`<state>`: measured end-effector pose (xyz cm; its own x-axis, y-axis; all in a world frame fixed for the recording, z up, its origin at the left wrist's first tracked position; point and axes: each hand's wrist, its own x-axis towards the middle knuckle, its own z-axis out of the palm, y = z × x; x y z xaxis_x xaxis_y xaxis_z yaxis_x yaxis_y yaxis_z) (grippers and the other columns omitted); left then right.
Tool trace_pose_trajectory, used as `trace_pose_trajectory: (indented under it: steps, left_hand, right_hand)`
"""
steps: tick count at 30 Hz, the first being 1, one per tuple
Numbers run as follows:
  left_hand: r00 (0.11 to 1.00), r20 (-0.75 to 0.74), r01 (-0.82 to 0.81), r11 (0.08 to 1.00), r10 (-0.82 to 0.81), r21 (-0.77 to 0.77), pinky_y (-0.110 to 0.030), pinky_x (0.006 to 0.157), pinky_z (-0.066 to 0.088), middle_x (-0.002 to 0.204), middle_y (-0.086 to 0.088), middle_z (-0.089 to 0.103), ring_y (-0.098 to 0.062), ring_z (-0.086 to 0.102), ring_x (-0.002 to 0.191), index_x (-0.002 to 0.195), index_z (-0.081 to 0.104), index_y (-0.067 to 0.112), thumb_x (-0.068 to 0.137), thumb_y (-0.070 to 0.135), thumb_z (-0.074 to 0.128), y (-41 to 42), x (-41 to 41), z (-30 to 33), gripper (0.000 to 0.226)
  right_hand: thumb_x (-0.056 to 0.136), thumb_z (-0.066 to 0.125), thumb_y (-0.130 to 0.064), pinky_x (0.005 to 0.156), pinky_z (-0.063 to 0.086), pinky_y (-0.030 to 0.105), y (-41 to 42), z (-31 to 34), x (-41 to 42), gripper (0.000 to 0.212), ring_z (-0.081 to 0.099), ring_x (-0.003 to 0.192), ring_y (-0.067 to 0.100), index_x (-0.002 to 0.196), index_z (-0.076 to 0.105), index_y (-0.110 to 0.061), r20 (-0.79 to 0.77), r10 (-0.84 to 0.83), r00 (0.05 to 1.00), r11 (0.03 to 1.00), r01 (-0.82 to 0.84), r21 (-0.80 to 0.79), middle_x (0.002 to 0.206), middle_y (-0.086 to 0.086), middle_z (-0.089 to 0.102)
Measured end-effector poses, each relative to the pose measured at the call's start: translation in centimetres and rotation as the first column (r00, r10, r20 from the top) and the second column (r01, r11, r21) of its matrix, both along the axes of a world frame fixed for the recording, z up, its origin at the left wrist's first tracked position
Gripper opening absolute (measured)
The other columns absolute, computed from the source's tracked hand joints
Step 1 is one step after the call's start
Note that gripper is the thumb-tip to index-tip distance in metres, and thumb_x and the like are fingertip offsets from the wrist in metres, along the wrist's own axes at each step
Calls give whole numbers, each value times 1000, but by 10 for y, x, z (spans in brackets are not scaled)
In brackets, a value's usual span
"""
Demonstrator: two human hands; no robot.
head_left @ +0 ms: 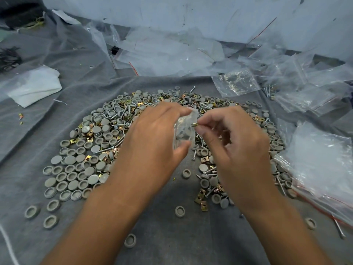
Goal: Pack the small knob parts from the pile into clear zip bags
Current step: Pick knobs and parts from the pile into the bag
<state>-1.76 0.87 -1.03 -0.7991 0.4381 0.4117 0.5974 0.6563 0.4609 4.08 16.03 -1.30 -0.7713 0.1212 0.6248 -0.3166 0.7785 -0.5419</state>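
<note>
zip bag (185, 131), small and clear, being held upright above the middle of the pile (107, 142), mouth turned toward the right hand; grey round pieces already showing through the film, so judging filling as under way, not finished. being pinched by left hand (152, 136): fingers along far edge near the top, thumb against near lower edge, probably spreading the mouth so parts drop in without snagging. right hand (236, 138) pinching a small brass-coloured part (194, 124) between thumb and forefinger, tip sitting right at the bag's opening; remaining fingers curled loosely, holding nothing visible. cannot tell whether the part is already touching the film.

spreading around and beneath both hands: grey round caps (66, 176), silver screws (107, 149), brass square clips (200, 197), all lying loose on grey cloth (162, 241), ringed around a bare patch near the wrists, keeping each kind within easy reach. lying to the right and behind: heap of clear bags (321, 169) with red zip strips, some holding screws, likely stock and finished packs, though not telling which. resting at far left: white folded sheet (36, 87).

reading no brand, label or writing anywhere.
</note>
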Motion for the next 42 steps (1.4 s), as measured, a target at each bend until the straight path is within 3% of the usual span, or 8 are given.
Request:
trace_pose_trajectory:
  steps: [8,12,16,18,20,23,31,42]
  left_hand:
    - [1000,-14,5,1000,-5,10,-23,100,36,124,9,62,-9,54,112,129,61,22,77,33,76,-2,-2,-3,55]
    - [1000,-12,15,1000,-14,27,-29,100,43,123,9,63,-11,55,111,128,62,21,80,33,69,-1,-2,-1,50]
    - [1000,-5,-7,1000,7,21,-30,101,43,122,9,63,-11,56,110,130,61,22,76,33,76,-3,-2,1,57]
    - [1000,-3,-6,1000,6,21,-35,101,45,121,8,63,-14,57,110,129,61,21,76,31,78,-4,-2,2,57]
    - [1000,-4,-9,1000,9,17,-33,101,44,121,9,63,-13,56,109,130,61,22,77,29,79,-4,-1,2,57]
    - [1000,-7,-8,1000,8,14,-31,101,43,120,9,62,-12,56,109,130,61,22,78,28,80,-3,-1,2,57]
    - [1000,-11,-13,1000,13,9,-25,100,37,122,8,63,-13,57,110,129,62,22,76,27,82,-5,-2,1,57]
    - [1000,-7,-2,999,3,32,-23,100,37,121,9,64,-12,57,111,129,63,21,76,25,82,-8,-3,1,56]
  right_hand:
    - [91,78,-15,76,52,18,-3,-2,-6,18,68,88,6,107,68,-15,-168,-32,985,992,11,-125,96,-7,70]
    - [88,81,-15,79,41,7,-5,-5,-7,24,66,87,2,109,71,-16,-41,18,999,1000,-18,-7,103,-10,71]
    - [92,75,-17,70,44,12,7,6,-1,13,64,82,8,102,69,-23,10,30,999,999,-30,-37,95,-17,66]
    - [87,75,-31,65,45,12,21,12,7,11,62,81,6,95,68,-34,245,118,962,991,-128,25,88,-21,66]
    - [74,77,-53,65,41,13,30,12,12,23,57,89,-3,93,66,-43,601,112,791,967,-226,117,93,-28,64]
    - [66,79,-68,81,45,24,31,5,15,44,45,99,-7,102,62,-49,779,-22,626,880,-358,313,95,-26,58]
    - [88,74,-44,94,44,29,17,2,12,22,44,106,3,109,68,-43,779,-48,625,799,-443,406,101,-21,51]
    - [92,71,-40,84,43,26,7,-12,8,16,44,96,-1,93,55,-38,717,71,694,878,-384,285,95,-21,56]
